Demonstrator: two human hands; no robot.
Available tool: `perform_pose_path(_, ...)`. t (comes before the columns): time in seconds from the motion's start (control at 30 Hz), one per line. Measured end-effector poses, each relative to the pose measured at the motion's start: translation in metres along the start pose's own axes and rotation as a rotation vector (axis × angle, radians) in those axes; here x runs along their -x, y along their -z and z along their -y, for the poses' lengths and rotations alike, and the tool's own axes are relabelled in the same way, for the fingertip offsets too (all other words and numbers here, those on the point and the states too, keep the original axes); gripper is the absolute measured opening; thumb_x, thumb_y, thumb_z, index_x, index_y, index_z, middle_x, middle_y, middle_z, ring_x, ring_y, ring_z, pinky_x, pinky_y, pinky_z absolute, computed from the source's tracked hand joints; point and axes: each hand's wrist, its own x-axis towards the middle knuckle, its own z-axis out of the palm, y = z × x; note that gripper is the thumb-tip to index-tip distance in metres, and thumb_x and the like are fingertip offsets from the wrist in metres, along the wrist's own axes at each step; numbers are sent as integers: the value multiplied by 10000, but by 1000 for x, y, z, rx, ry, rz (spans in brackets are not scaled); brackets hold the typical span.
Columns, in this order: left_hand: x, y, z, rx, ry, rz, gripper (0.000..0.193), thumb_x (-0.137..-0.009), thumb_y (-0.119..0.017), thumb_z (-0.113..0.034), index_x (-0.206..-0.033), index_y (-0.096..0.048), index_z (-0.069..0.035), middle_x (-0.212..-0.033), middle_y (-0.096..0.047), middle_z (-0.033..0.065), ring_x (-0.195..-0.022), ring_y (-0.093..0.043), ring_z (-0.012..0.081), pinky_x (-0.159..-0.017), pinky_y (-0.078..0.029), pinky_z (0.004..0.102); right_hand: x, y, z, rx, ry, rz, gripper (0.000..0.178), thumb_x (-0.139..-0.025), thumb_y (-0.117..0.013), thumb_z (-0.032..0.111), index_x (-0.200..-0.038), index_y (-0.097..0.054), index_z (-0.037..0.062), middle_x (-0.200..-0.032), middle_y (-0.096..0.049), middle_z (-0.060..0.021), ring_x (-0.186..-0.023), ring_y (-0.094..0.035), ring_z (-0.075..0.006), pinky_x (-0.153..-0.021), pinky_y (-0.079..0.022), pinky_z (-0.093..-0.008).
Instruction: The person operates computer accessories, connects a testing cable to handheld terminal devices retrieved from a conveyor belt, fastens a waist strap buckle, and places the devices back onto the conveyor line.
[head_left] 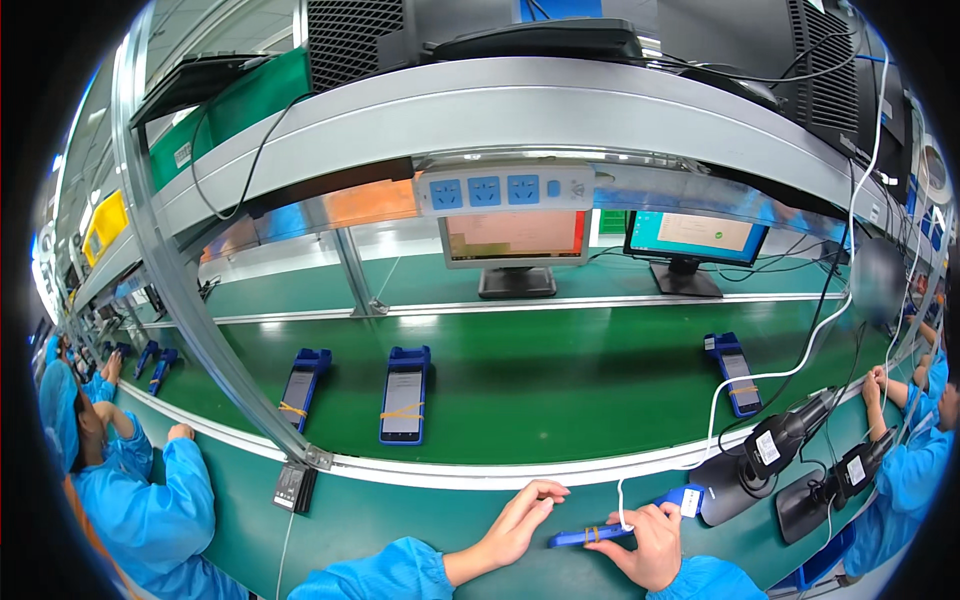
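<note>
My right hand is closed around a blue handheld terminal at the near edge of the green bench, tilted so that its side shows. A yellow rubber band circles the terminal. The end of a white cable meets it beside my fingers; whether it is plugged in I cannot tell. Just left of the terminal, my left hand holds nothing, its fingers stretched out and slightly curved. Both forearms wear light-blue sleeves.
Beyond a metal rail, blue terminals lie on a green belt. Black scanners on stands stand at right. A metal post rises at left, under a shelf. Co-workers in blue sit left and right.
</note>
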Motion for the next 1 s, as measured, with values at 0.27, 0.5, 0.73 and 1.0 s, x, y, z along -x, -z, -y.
perform_pose_path(0.27, -2, 0, -1, 23, 0, 0, 327, -1161, -425, -226, -1386, -555, -27, -1428, -578, 103, -1307, -557, 197, -1113, -439, 373, -14, 6, 5, -48, -33, -7, 649, -687, -1008, 355, -1159, -677, 57, -949, -719, -32, -867, -669, -246, -850, -462, -411)
perform_pose_path(0.5, -42, 12, -38, -136, -19, -82, 282, -1137, -534, -194, -1357, -562, -20, -1322, -632, 102, -1256, -608, 223, -1086, -476, 380, -8, 11, -4, -255, 32, -137, 679, -642, -1040, 217, -1130, -601, 41, -1099, -670, -134, -995, -645, -375, -886, -532, -484)
perform_pose_path(0.73, -75, -1, -105, -1037, -509, -196, 395, -989, -689, -116, -1344, -559, -1, -1263, -610, 173, -1178, -592, 381, -983, -503, 476, -40, 23, 62, -273, 292, -117, 435, -642, -1004, 181, -972, -722, 140, -974, -673, -27, -852, -626, -270, -760, -516, -405)
perform_pose_path(1.0, -86, -20, -122, -1373, -592, -163, 426, -924, -708, -96, -1323, -603, 13, -1232, -610, 137, -1113, -593, 309, -887, -517, 414, -88, 7, 131, -216, 376, 24, 360, -686, -881, 99, -1025, -818, 200, -1058, -665, 32, -983, -587, -237, -800, -485, -373)
